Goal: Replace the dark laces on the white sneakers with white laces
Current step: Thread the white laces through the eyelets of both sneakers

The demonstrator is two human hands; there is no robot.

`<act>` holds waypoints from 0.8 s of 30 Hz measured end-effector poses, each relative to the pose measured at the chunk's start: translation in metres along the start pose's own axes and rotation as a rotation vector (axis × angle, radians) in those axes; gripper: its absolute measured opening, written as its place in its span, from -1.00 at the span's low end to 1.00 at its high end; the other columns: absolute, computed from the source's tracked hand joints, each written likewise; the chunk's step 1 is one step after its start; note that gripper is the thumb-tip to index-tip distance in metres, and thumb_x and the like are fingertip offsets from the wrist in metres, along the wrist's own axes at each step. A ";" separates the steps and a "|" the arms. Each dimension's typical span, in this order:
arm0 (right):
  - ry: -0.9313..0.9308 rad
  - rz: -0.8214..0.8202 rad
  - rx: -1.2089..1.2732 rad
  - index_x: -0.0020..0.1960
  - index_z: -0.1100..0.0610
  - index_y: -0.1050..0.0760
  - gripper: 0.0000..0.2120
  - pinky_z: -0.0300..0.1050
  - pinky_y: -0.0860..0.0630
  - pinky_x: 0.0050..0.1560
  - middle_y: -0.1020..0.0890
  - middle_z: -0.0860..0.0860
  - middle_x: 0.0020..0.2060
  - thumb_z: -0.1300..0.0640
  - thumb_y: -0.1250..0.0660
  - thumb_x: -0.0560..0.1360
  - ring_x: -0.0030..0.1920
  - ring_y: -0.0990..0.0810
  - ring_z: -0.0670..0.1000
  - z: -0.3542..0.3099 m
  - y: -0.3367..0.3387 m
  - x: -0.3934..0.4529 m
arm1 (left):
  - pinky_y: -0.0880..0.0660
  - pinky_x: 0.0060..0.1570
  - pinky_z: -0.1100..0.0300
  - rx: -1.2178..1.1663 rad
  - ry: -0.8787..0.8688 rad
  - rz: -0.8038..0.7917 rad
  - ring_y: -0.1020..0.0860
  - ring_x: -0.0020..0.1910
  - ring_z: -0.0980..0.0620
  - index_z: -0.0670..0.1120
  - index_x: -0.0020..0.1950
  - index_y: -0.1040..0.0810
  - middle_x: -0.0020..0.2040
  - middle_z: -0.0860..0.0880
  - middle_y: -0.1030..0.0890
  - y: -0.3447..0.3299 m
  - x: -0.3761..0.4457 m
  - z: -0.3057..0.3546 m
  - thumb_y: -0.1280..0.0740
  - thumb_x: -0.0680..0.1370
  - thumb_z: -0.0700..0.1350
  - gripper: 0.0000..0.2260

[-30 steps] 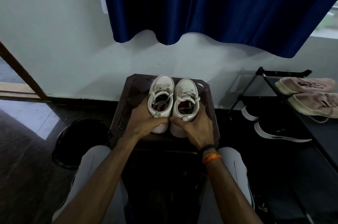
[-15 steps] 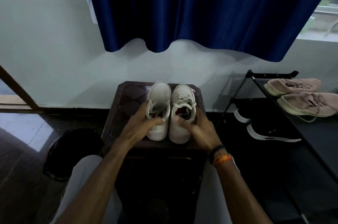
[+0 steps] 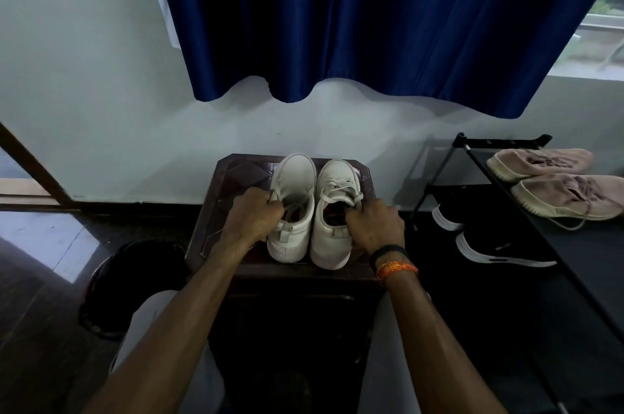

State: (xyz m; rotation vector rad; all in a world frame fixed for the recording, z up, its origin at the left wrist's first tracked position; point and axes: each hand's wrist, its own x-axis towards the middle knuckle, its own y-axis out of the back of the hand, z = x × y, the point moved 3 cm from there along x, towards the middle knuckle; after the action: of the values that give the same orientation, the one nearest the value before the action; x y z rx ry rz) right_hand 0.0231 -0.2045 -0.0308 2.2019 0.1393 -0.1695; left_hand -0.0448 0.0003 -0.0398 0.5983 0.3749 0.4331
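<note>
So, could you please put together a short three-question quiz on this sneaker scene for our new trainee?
1. True or false: the two white sneakers stand side by side on the dark stool, toes toward the wall.
2. What does the left hand grip?
A. the left sneaker's outer collar edge
B. the blue curtain
C. the shoe rack
3. Fill in: the pair of shoes on the rack's top shelf is ____ in colour.

Key: 1 true; 2 A; 3 pink. The right hand likewise holds the right sneaker at its collar.
</note>
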 end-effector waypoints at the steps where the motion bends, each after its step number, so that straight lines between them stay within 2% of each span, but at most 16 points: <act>1: 0.006 0.005 -0.010 0.05 0.29 -0.58 -0.68 -0.09 -0.35 -0.06 -0.64 0.28 0.10 0.03 -0.27 0.53 0.13 -0.58 0.32 0.001 0.002 0.000 | -0.67 -0.25 -0.08 -0.002 -0.004 0.006 -0.69 -0.30 -0.08 -0.13 -0.28 -0.60 -0.34 -0.07 -0.68 -0.001 -0.001 0.001 -0.26 0.49 -0.12 -0.79; 5: 0.053 0.072 -0.038 0.01 0.28 -0.59 -0.70 -0.08 -0.35 -0.08 -0.65 0.28 0.06 0.05 -0.25 0.55 0.11 -0.58 0.31 0.004 0.020 0.000 | -0.67 -0.14 -0.08 0.012 -0.047 0.014 -0.67 -0.24 -0.10 -0.09 -0.22 -0.61 -0.26 -0.07 -0.68 0.000 -0.004 0.020 -0.26 0.49 -0.06 -0.81; 8: 0.105 0.131 -0.035 -0.06 0.30 -0.61 -0.69 -0.08 -0.33 -0.13 -0.66 0.28 -0.02 0.05 -0.25 0.55 0.06 -0.59 0.33 0.010 0.041 0.001 | -0.67 -0.16 -0.06 0.019 -0.101 -0.004 -0.67 -0.27 -0.08 -0.06 -0.21 -0.62 -0.26 -0.05 -0.68 -0.002 -0.006 0.044 -0.26 0.52 -0.10 -0.82; 12: 0.101 0.219 -0.015 -0.11 0.29 -0.59 -0.67 -0.08 -0.35 -0.13 -0.66 0.28 -0.08 0.02 -0.26 0.55 -0.06 -0.57 0.31 0.028 0.074 0.000 | -0.65 -0.20 -0.13 0.019 -0.146 -0.035 -0.67 -0.25 -0.11 -0.16 -0.20 -0.61 -0.28 -0.11 -0.67 -0.017 -0.008 0.078 -0.28 0.52 -0.13 -0.82; 14: 0.085 0.252 -0.018 -0.10 0.29 -0.60 -0.65 -0.04 -0.39 -0.12 -0.66 0.27 -0.09 0.00 -0.25 0.55 -0.06 -0.57 0.30 0.045 0.092 -0.001 | -0.64 -0.28 -0.01 0.035 -0.178 -0.062 -0.64 -0.31 -0.07 -0.15 -0.26 -0.58 -0.35 -0.05 -0.64 -0.032 -0.006 0.096 -0.29 0.51 -0.12 -0.81; 16: 0.051 0.296 -0.036 -0.07 0.27 -0.62 -0.63 0.00 -0.43 -0.07 -0.66 0.27 -0.08 -0.04 -0.25 0.54 0.00 -0.59 0.32 0.063 0.109 -0.001 | -0.44 -0.52 0.27 0.040 -0.202 -0.084 -0.51 -0.47 0.08 -0.10 -0.39 -0.48 -0.52 0.10 -0.51 -0.050 -0.007 0.116 -0.30 0.52 -0.14 -0.73; 17: 0.029 0.317 -0.042 -0.06 0.27 -0.62 -0.62 0.00 -0.42 -0.07 -0.66 0.28 -0.06 -0.05 -0.25 0.55 0.03 -0.59 0.32 0.071 0.117 -0.001 | -0.31 -0.59 0.33 0.042 -0.212 -0.094 -0.44 -0.52 0.12 -0.07 -0.43 -0.43 -0.57 0.12 -0.44 -0.059 -0.007 0.125 -0.31 0.53 -0.15 -0.69; 18: 0.005 0.339 -0.043 -0.06 0.28 -0.61 -0.62 -0.01 -0.39 -0.08 -0.65 0.28 -0.05 -0.05 -0.25 0.55 0.04 -0.58 0.32 0.079 0.125 0.001 | -0.28 -0.59 0.34 0.046 -0.231 -0.107 -0.43 -0.51 0.12 -0.06 -0.44 -0.42 -0.58 0.13 -0.43 -0.067 -0.008 0.136 -0.31 0.53 -0.14 -0.68; 20: -0.052 0.392 -0.038 -0.09 0.29 -0.58 -0.63 -0.05 -0.31 -0.12 -0.64 0.28 -0.04 -0.03 -0.24 0.55 0.04 -0.57 0.30 0.098 0.146 0.004 | -0.47 -0.49 0.26 0.049 -0.263 -0.186 -0.58 -0.41 0.05 -0.06 -0.39 -0.51 -0.44 0.09 -0.57 -0.092 -0.008 0.161 -0.31 0.51 -0.12 -0.74; 21: -0.081 0.421 -0.044 -0.09 0.28 -0.57 -0.64 -0.06 -0.28 -0.12 -0.64 0.28 -0.03 -0.02 -0.24 0.55 0.04 -0.57 0.29 0.108 0.158 0.004 | -0.60 -0.40 0.15 0.034 -0.278 -0.235 -0.65 -0.34 -0.01 -0.05 -0.35 -0.56 -0.35 0.02 -0.64 -0.105 -0.008 0.173 -0.31 0.50 -0.12 -0.78; 22: -0.097 0.450 -0.056 -0.07 0.28 -0.57 -0.64 -0.07 -0.26 -0.11 -0.63 0.28 -0.01 -0.02 -0.23 0.55 0.05 -0.56 0.30 0.114 0.168 0.003 | -0.67 -0.31 0.05 0.020 -0.286 -0.276 -0.69 -0.29 -0.06 -0.03 -0.32 -0.59 -0.29 -0.03 -0.67 -0.116 -0.007 0.183 -0.31 0.50 -0.12 -0.80; 24: -0.130 0.504 -0.088 -0.02 0.31 -0.57 -0.62 -0.06 -0.25 -0.10 -0.62 0.30 0.02 -0.02 -0.22 0.56 0.07 -0.55 0.31 0.129 0.187 0.003 | -0.69 -0.22 -0.04 0.007 -0.329 -0.348 -0.70 -0.26 -0.07 -0.02 -0.26 -0.61 -0.24 -0.05 -0.69 -0.138 -0.006 0.206 -0.30 0.51 -0.13 -0.83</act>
State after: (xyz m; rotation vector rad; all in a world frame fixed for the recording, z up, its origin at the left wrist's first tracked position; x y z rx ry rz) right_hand 0.0474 -0.4191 0.0399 2.0611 -0.4688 -0.0225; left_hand 0.0823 -0.1991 0.0349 0.5853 0.1597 -0.0031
